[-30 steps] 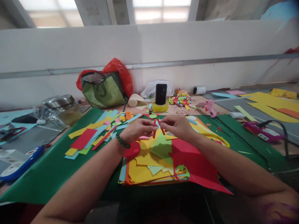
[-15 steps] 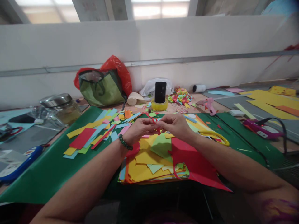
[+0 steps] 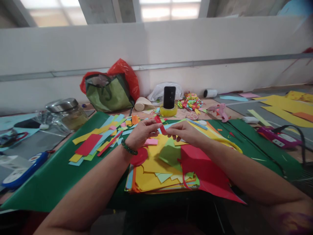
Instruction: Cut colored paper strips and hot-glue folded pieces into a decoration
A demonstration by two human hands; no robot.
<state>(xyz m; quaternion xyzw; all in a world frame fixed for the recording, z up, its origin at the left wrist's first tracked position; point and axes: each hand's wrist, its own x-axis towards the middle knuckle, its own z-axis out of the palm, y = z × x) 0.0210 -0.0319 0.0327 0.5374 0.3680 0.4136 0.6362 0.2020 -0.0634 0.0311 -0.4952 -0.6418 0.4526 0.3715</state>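
Observation:
Between my hands, above the paper pile, a short red paper strip (image 3: 160,124) is held at a slant. My left hand (image 3: 144,131), with a green bead bracelet (image 3: 128,147) at its wrist, pinches the strip between thumb and fingers. The fingertips of my right hand (image 3: 182,132) are closed on its lower end. Below them lies a stack of coloured paper (image 3: 149,178), mostly yellow, with a green piece (image 3: 170,155) on top. A large red sheet (image 3: 207,169) lies under my right forearm, and a red paper disc (image 3: 139,156) is below my left wrist.
Cut paper strips (image 3: 91,143) cover the green mat's left side. A pink glue gun (image 3: 220,112) with a black cord rests at right, near yellow-handled scissors (image 3: 232,143). Behind stand a phone (image 3: 169,97) on a yellow tape roll (image 3: 168,111), a glass jar (image 3: 70,116) and a green bag (image 3: 109,93).
The red strip, bent and mostly covered by my fingers before, now shows straighter and flatter. My hands have moved slightly apart. The whole view has shifted a little.

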